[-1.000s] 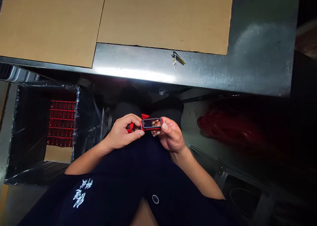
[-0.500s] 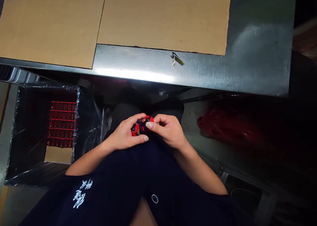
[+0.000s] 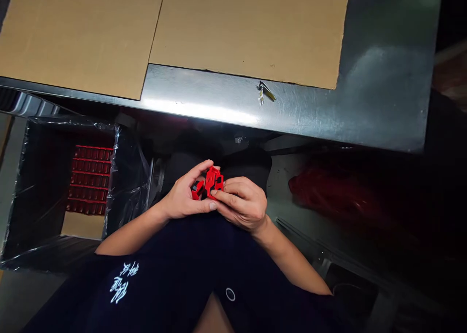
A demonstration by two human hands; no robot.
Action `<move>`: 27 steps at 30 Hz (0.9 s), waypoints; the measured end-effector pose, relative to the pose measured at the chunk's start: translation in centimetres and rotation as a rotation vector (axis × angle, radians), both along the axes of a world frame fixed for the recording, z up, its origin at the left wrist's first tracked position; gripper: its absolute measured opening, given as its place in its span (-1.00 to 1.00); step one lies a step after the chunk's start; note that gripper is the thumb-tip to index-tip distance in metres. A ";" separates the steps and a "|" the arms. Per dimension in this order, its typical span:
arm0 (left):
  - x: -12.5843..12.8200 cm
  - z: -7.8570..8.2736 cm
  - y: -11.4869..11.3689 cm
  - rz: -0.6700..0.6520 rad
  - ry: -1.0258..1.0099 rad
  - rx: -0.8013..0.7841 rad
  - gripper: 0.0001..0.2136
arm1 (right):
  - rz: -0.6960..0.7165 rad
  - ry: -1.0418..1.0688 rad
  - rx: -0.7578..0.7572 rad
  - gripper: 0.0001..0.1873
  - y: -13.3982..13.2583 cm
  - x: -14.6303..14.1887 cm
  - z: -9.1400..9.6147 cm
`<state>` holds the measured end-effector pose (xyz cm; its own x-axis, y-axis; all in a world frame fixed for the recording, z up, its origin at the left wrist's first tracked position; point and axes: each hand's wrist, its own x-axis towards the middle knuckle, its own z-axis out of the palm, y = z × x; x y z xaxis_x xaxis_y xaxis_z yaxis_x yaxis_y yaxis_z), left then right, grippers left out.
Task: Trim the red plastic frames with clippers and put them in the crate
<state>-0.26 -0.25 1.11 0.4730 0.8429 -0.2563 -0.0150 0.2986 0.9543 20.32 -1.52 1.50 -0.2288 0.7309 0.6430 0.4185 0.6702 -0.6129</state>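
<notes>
I have a red piece (image 3: 210,181) with black openings up in front of me, between my two hands, above my lap and on the near side of the bench. My left hand (image 3: 182,192) is curled round its left side, forefinger at the far end and thumb at the near end. A smaller red-and-black part (image 3: 197,190) sits in the crook of that same hand, just left of the piece. My right hand (image 3: 246,204) grips the piece from the right, the thumb on its face and the fingers bent behind.

My dark shirt (image 3: 197,265) fills the near part of the view. To the left stands a box (image 3: 129,187) lined with clear plastic, with rows of red parts (image 3: 91,179) inside and a strip of cardboard (image 3: 83,225) on their near side. To the right lies a blurred red bundle (image 3: 332,189). On the far side is the metal bench (image 3: 197,97), with a left cardboard sheet (image 3: 73,36) and a right cardboard sheet (image 3: 248,26) on it. A small metal tool (image 3: 268,92) lies near the right sheet's near edge.
</notes>
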 end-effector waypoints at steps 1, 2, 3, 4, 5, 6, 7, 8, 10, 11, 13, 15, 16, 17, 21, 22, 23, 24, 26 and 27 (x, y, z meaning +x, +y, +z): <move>0.1 -0.3 0.0 0.005 -0.049 0.018 -0.12 | 0.003 0.011 -0.003 -0.88 0.0 -0.1 -0.1; 0.1 -0.7 0.0 0.014 -0.093 0.036 -0.14 | 0.012 0.021 -0.010 -0.89 0.1 -0.2 -0.2; 0.2 -1.1 0.0 0.025 -0.133 0.050 -0.16 | 0.029 0.032 -0.022 -0.89 0.2 -0.4 -0.2; 0.2 -1.5 0.1 0.038 -0.169 0.059 -0.18 | 0.049 0.048 -0.040 -0.90 0.3 -0.5 -0.3; 0.2 -1.8 0.1 0.053 -0.201 0.061 -0.20 | 0.070 0.066 -0.064 -0.91 0.3 -0.7 -0.3; 0.3 -2.1 0.2 0.071 -0.224 0.055 -0.21 | 0.090 0.080 -0.090 -0.93 0.4 -0.8 -0.2; 0.3 -2.3 0.2 0.090 -0.240 0.046 -0.23 | 0.116 0.091 -0.118 -0.93 0.6 -0.8 -0.1; 0.3 -2.4 0.3 0.111 -0.248 0.034 -0.25 | 0.153 0.097 -0.148 -0.92 0.9 -0.7 0.0; 0.2 -2.4 0.5 0.168 -0.250 0.013 -0.27 | 0.248 0.078 -0.208 -0.83 2.0 0.1 0.5; 0.1 -2.3 0.5 0.198 -0.251 0.006 -0.28 | 0.265 0.053 -0.236 -0.79 2.9 0.8 0.9; -0.1 -2.0 0.5 0.236 -0.262 0.000 -0.29 | 0.142 -0.009 -0.292 -0.77 5.7 2.6 1.6; -0.3 -1.7 0.3 0.221 -0.274 -0.008 -0.30 | -0.237 -0.069 -0.345 -0.78 9.3 4.6 2.0; -0.4 -1.6 0.1 0.194 -0.280 -0.018 -0.30 | -0.412 -0.116 -0.371 -0.68 11.2 5.6 1.9; -0.4 -1.4 -0.2 0.158 -0.287 -0.032 -0.29 | -0.546 -0.185 -0.400 -0.53 12.9 6.5 1.8; -0.2 -1.0 -1.1 0.046 -0.320 -0.072 -0.21 | -0.751 -0.419 -0.561 -0.42 17.2 8.5 0.0; -0.1 -0.8 -1.3 0.034 -0.320 -0.065 -0.19 | -0.754 -0.427 -0.572 -0.49 17.6 8.7 -0.4; -0.1 -0.7 -1.4 0.025 -0.313 -0.052 -0.18 | -0.756 -0.418 -0.566 -0.56 17.8 8.9 -0.8; -0.1 -0.6 -1.4 0.016 -0.300 -0.036 -0.18 | -0.763 -0.396 -0.545 -0.61 17.8 9.0 -1.1; -0.1 -0.3 -1.4 -0.014 -0.261 0.016 -0.18 | -0.782 -0.304 -0.506 -0.67 17.5 9.3 -1.5; -0.1 -0.1 -1.3 -0.025 -0.230 0.064 -0.19 | -0.780 -0.230 -0.504 -0.68 17.1 9.4 -1.5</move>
